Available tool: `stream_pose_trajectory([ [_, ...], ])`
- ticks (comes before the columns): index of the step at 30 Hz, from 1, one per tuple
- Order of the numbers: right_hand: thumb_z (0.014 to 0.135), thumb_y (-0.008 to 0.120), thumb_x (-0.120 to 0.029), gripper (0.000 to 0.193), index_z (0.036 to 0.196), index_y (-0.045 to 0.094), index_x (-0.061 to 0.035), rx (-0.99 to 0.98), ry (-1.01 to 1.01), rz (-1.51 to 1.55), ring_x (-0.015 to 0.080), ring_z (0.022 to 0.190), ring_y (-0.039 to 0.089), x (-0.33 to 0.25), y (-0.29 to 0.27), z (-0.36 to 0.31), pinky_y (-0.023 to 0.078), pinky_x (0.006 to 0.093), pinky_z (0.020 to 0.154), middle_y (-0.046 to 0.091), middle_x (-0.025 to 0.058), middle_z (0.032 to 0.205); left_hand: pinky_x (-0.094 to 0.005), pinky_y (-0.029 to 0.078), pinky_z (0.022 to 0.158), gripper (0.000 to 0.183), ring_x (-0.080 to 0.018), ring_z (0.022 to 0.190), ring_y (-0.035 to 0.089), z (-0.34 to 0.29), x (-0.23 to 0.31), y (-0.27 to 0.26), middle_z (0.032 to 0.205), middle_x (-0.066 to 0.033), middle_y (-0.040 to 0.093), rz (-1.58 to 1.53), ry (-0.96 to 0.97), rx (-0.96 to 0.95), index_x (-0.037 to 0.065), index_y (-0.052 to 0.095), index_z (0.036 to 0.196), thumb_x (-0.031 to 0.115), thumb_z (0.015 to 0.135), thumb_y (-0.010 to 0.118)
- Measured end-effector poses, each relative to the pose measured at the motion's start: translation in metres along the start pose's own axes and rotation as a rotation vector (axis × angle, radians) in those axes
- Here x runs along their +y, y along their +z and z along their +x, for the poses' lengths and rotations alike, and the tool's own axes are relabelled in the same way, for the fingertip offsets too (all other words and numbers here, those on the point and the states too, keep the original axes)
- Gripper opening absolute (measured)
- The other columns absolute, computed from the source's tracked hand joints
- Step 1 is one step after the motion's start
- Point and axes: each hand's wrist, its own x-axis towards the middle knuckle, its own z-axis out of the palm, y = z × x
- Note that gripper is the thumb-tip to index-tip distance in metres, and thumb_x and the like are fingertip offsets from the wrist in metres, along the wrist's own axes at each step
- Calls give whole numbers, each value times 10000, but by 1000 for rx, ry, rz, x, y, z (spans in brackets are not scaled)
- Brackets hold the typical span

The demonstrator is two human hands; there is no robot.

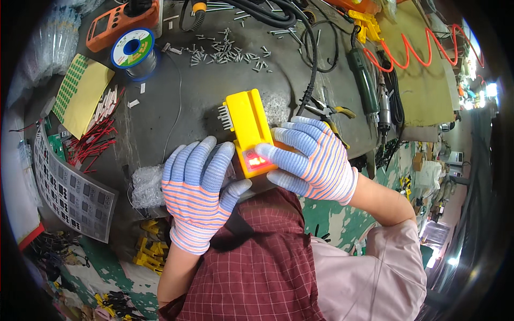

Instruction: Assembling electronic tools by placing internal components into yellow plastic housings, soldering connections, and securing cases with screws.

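A yellow plastic device (249,120) with a lit red display lies at the middle of the bench's near edge. A row of metal pins (224,116) sticks out from its left side. From the right, my right hand (316,155) in a striped glove holds the device: the index fingertip presses beside the display and the thumb is by the lower end. My left hand (198,187), gloved alike, is spread with its fingers apart just left of the device, holding nothing. Beside it lies a clump of bubble wrap (148,187).
Loose screws (225,52) are scattered beyond the device. At the left stand a solder spool (140,61) and an orange meter (119,25), with red wires (88,147) nearer. Pliers (324,111) and a green electric screwdriver (362,80) lie right, with a coiled red hose (409,51).
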Motion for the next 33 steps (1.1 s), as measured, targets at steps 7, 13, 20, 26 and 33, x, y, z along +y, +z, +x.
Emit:
stream_pose_trajectory([
  [7, 753, 751, -394, 452, 1171, 681, -236, -50, -19, -127, 297, 957, 652, -3, -1, 2, 510, 424, 835, 655, 129, 1088, -487, 418, 990, 648, -349, 1110, 546, 1, -2, 1, 1258, -114, 589, -9, 2, 1, 122, 597, 1285, 572, 825, 668],
  [13, 756, 742, -405, 459, 1182, 673, -248, -118, -49, -112, 291, 947, 655, 0, -6, 3, 507, 405, 795, 656, 130, 1090, -483, 418, 989, 640, -345, 1112, 546, -3, -1, 1, 1267, -110, 582, -10, -5, -12, 130, 600, 1288, 572, 829, 661],
  [20, 765, 732, -405, 449, 1177, 667, -239, -168, -62, -108, 299, 935, 667, 0, -10, 10, 512, 400, 764, 657, 134, 1074, -482, 409, 1001, 644, -340, 1125, 538, -3, -4, 3, 1264, -110, 584, -2, -7, -1, 131, 603, 1291, 573, 825, 662],
  [26, 770, 727, -400, 464, 1188, 656, -212, -214, -74, -107, 295, 903, 667, 0, -12, 10, 514, 403, 745, 656, 131, 1070, -479, 414, 997, 641, -341, 1114, 545, -6, 0, 1, 1259, -111, 587, 16, -7, 2, 131, 606, 1290, 559, 817, 675],
  [33, 772, 725, -400, 464, 1187, 656, -202, -224, -90, -93, 283, 884, 660, 2, -13, 12, 510, 399, 740, 653, 128, 1058, -475, 455, 954, 542, -320, 1038, 587, 0, -3, 1, 1176, -117, 611, 12, 21, 67, 149, 629, 1234, 561, 883, 590],
])
